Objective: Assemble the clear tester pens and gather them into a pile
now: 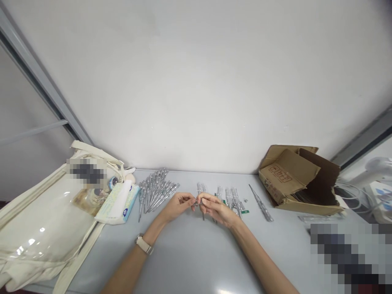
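Note:
My left hand point(182, 204) and my right hand point(217, 209) meet above the middle of the table. Both are closed in a pinch, fingertips almost touching around a small greyish piece point(197, 202); the fingers cover most of it, so its kind cannot be told. Beyond the right hand lie several clear-handled screwdrivers point(234, 198), like voltage testers, partly hidden by that hand, with bits of green among them. A fanned heap of similar screwdrivers point(157, 188) lies left of my left hand. One single screwdriver point(261, 204) rests apart on the right.
An open cardboard box point(277, 181) stands at the back right, with a clear plastic packet point(321, 218) in front. On the left are a tissue pack point(118, 204) and a cream bag with a clear front point(45, 220). A tiny metal part point(246, 200) lies on the grey table point(190, 257).

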`<state>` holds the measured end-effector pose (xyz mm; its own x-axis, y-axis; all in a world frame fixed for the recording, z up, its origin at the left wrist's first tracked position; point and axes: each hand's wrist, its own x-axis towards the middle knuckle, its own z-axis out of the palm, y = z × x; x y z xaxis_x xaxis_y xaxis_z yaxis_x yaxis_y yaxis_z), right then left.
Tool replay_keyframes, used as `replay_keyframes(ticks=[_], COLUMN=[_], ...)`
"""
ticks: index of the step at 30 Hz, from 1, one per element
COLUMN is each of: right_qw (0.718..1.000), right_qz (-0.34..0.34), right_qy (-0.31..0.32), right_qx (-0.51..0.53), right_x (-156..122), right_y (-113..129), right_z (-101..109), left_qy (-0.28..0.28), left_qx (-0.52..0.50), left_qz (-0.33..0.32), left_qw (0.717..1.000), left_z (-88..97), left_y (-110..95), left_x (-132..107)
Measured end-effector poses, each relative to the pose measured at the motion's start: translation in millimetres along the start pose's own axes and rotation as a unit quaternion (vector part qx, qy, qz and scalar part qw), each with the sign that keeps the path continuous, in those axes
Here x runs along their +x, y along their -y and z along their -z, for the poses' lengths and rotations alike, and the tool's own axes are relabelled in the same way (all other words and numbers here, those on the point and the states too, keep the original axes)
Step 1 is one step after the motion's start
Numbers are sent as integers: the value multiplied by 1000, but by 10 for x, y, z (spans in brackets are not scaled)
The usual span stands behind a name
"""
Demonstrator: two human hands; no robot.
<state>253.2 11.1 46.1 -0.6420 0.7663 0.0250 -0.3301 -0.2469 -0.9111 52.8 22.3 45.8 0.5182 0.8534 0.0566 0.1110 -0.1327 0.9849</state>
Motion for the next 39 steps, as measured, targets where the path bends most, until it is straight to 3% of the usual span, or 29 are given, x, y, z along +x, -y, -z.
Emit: replay_keyframes(ticks=[7,16,21,26,28,39], right_qw=[999,999,999,999,999,999], right_qz=[22,38,33,19,11,30], right_qy=[-11,-24,-11,20,25,-18], right_qx=[-42,-21,-18,-22,-26,-40], right_x=[2,36,22,-35,-41,15], right_y=[19,-65,-56,24,36,-19], right_z=[-18,-18,16,47,51,37], left_qy=[-47,-85,-22,125,139,-17], left_qx=[-44,-76,-84,-58,-51,-77], left_qz=[5,-61,-16,69,65,-6], left_qw=[998,992,996,988,987,997], left_z=[-8,18,61,102,103,46], left_y=[87,120,53,-75,-81,115], left_x=[8,43,8,-51,-56,18])
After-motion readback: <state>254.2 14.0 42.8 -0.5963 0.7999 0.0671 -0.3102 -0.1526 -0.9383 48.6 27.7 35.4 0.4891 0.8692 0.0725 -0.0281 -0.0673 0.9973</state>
